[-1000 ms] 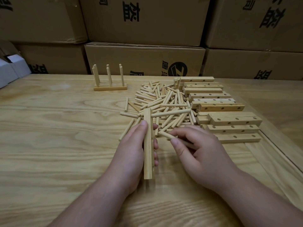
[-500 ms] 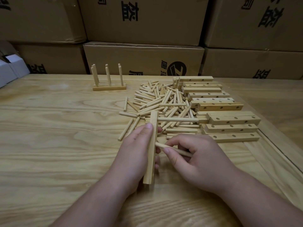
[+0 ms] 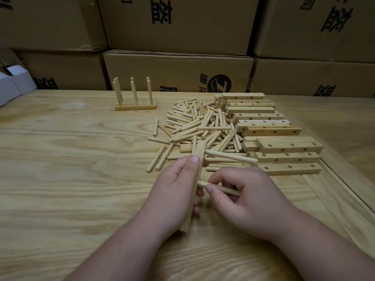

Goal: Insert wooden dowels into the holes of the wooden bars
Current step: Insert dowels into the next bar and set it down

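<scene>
My left hand [image 3: 178, 191] grips the pale square wooden bar [image 3: 197, 179] just in front of the loose dowel heap [image 3: 203, 126]; my right hand [image 3: 243, 199] pinches a round wooden dowel [image 3: 220, 187], tip touching the bar's side; I should line it square to the hole, then press straight.

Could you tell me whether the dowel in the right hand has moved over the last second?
Yes. The dowel has come nearer the person, away from the dowel pile, its tip reaching the held bar.

I'm seeing pale tan dowels [image 3: 203, 126], honey-yellow bars [image 3: 284, 147], a swirling-grained blond table [image 3: 71, 159], brown boxes [image 3: 178, 72] bearing black print
</scene>
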A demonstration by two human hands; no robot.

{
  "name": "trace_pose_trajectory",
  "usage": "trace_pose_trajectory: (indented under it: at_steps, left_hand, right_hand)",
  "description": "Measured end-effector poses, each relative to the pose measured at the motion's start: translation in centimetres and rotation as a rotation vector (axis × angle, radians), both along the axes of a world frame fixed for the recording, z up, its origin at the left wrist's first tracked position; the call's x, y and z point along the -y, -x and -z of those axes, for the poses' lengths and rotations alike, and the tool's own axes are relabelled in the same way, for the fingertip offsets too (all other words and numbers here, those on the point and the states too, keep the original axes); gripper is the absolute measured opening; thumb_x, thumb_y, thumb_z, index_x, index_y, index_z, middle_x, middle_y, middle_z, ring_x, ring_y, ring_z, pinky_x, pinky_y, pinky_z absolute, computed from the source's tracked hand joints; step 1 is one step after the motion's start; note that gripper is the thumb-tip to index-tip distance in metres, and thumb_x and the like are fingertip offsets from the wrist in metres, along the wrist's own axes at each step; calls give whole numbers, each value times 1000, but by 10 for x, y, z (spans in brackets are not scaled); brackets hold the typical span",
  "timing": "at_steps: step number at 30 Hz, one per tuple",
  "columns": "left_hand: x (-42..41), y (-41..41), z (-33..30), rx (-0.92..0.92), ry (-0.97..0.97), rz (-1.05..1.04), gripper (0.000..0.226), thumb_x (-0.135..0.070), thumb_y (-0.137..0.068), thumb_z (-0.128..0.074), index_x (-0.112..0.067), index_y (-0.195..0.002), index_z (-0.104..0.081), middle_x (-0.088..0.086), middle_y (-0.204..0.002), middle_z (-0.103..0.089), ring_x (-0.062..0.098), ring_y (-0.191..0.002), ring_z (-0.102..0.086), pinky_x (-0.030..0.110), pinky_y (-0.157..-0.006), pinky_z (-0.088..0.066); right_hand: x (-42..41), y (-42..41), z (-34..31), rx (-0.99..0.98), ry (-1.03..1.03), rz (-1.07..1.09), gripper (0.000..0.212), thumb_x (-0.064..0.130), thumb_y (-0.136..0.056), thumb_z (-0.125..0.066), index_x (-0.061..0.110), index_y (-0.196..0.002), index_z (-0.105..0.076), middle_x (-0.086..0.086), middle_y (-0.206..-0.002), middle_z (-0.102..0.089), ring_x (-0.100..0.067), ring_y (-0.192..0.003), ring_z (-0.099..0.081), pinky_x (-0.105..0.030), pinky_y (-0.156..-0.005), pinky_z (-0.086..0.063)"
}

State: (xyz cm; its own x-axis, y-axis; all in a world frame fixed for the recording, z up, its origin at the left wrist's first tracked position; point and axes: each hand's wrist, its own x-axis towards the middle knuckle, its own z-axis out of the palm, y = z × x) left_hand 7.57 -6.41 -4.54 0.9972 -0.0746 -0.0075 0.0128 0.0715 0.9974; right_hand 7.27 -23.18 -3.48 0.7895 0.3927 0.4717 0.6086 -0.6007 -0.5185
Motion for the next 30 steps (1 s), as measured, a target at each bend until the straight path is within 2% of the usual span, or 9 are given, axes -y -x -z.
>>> trace_pose_trajectory:
  at_steps: [5,9,13,17,21,27,30]
  left_hand:
    - [1,0,1,11,0,-24,32,-44,-102,-46,-33,-91,-74,1,-57,-58,10,-50,-56,27,-44,-48]
    - [0,-2,1,-30,26,-39,32,-45,-101,-48,-32,-92,-75,2,-57,-60,10,-48,-57,26,-44,-48]
    - [-2,-3,0,-63,91,-103,36,-44,-103,-46,-32,-89,-77,2,-55,-60,12,-45,-55,26,-43,-48]
    - [-4,-7,-2,-113,177,-188,41,-45,-104,-44,-23,-96,-77,5,-54,-57,14,-41,-50,27,-41,-46]
    - [-4,-8,-3,-125,199,-200,41,-43,-105,-43,-19,-98,-76,4,-52,-56,13,-40,-49,25,-40,-45]
    - [-1,-6,1,-96,156,-179,43,-44,-106,-39,-22,-97,-75,3,-53,-57,13,-41,-51,26,-41,-46]
    - [0,-5,2,-86,139,-173,42,-44,-106,-39,-22,-98,-74,2,-53,-57,12,-41,-52,26,-41,-46]
  right_hand:
    - [-3,2,1,-26,-12,20,9,33,-85,-65,31,-77,-66,26,-57,-52,-4,-53,-54,-15,-50,-33]
    - [0,0,-1,-31,-35,60,20,50,-84,-63,31,-82,-70,10,-54,-54,-14,-53,-55,-31,-48,-43]
    - [3,1,-1,-43,-150,88,25,55,-83,-60,32,-86,-70,5,-63,-64,-15,-56,-60,-28,-50,-46]
    - [6,2,0,-79,-274,118,24,54,-84,-58,32,-89,-66,-8,-60,-60,-18,-52,-54,-37,-52,-44]
    - [7,0,2,-109,-322,115,31,52,-91,-49,26,-80,-60,4,-58,-52,-9,-52,-47,-24,-49,-39]
    - [6,-3,5,-178,-313,110,36,55,-95,-40,25,-79,-54,5,-63,-54,-9,-58,-49,-38,-55,-43]
    - [6,-4,4,-180,-299,123,36,56,-94,-39,27,-79,-54,9,-62,-54,-8,-57,-49,-31,-54,-42]
